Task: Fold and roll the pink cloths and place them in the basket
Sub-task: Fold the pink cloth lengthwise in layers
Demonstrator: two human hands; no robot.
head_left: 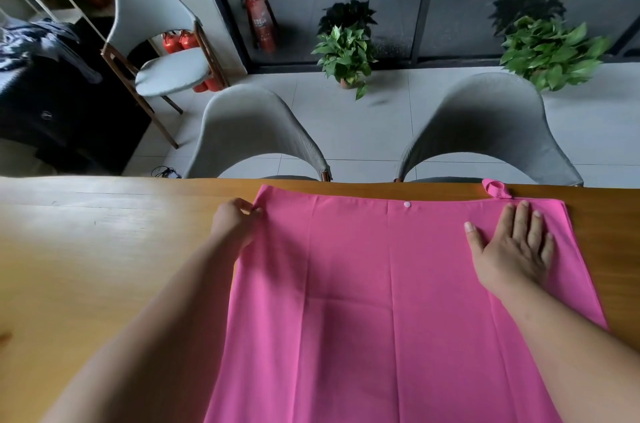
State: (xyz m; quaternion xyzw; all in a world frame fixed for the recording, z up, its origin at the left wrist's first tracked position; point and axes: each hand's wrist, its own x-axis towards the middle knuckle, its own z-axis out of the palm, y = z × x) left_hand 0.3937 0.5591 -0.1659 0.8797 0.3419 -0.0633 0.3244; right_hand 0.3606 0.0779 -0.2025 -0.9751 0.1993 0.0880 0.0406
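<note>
A large pink cloth (363, 284) lies spread flat on the wooden table (104, 249), reaching from the far edge down to the bottom of the view. It has a small white snap near its far edge and a pink loop at the far right corner. My left hand (235, 222) pinches the cloth's far left corner. My right hand (512, 246) lies flat, fingers straight, pressing on the cloth near its far right corner. No basket is in view.
Two grey chairs (256, 132) (485, 125) stand pushed against the table's far edge. A third grey chair (162, 42) stands further back left. Potted plants (346, 52) and red fire extinguishers (261, 24) stand on the floor by the glass wall.
</note>
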